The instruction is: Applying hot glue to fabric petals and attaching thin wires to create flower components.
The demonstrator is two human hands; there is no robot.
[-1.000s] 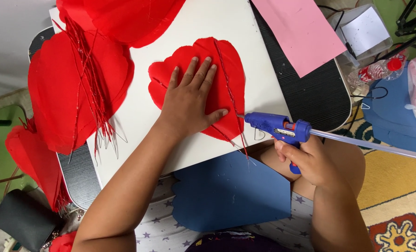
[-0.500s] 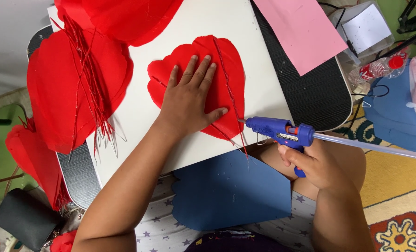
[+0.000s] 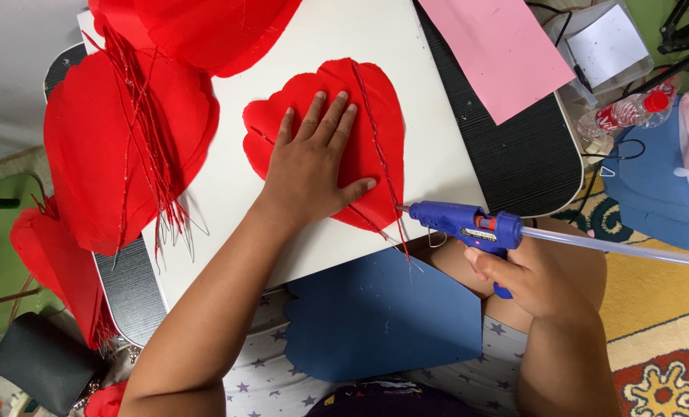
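A person's left hand [image 3: 313,166] lies flat, fingers spread and gripping nothing, pressing a red heart-shaped petal piece [image 3: 375,116] against a white board [image 3: 437,147]. Thin red wires [image 3: 375,147] run lengthwise over the piece, one just beside the thumb, their ends reaching past the board's near edge. The right hand [image 3: 534,282] is clenched around the handle of a blue glue gun [image 3: 468,224], whose nozzle points at the lower tip of the red piece, close to the wire ends; whether the tip touches cannot be told. A clear glue stick [image 3: 622,247] juts from the back of the gun towards the right. The board rests on a black ribbed table [image 3: 522,154]. More red petal pieces [image 3: 120,147] with a bundle of loose wires lie at the left, a pink sheet [image 3: 499,50] at the upper right, and a blue sheet [image 3: 383,316] across the person's lap. A plastic bottle [image 3: 626,112] with a red cap lies beside the table at the right.
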